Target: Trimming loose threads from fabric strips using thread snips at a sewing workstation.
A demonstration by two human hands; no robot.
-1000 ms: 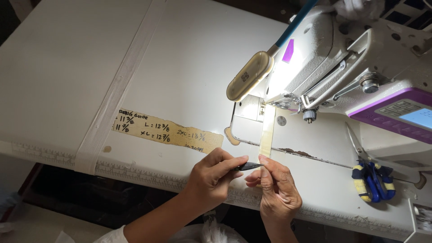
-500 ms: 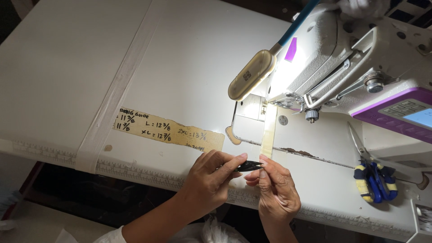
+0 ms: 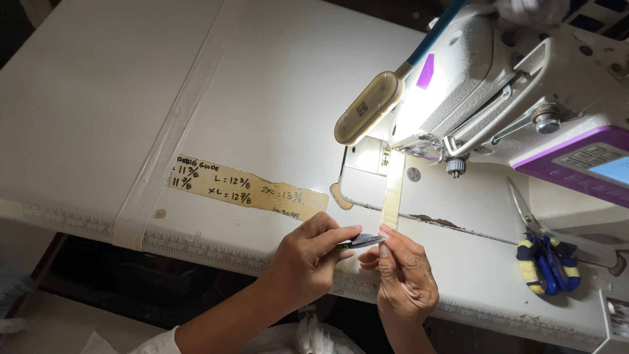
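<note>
My left hand (image 3: 308,262) pinches a small dark flat piece (image 3: 362,241) between thumb and fingers, near the front edge of the white sewing table (image 3: 98,98). My right hand (image 3: 403,278) meets it from the right, its fingertips on the other end of the same piece. Just beyond the hands a pale tape strip (image 3: 392,193) runs from the needle plate (image 3: 367,172) toward me. The sewing machine (image 3: 498,98) stands at the upper right with its lamp (image 3: 370,108) lit.
A torn tan tape label (image 3: 246,190) with handwriting lies left of the hands. Scissors with blue and yellow wrapped handles (image 3: 547,259) rest at the right. A purple control panel (image 3: 593,167) sits on the machine. White cloth (image 3: 314,337) shows below the table edge.
Both hands have stayed in nearly the same place, still together on the small dark piece. The view has shifted slightly.
</note>
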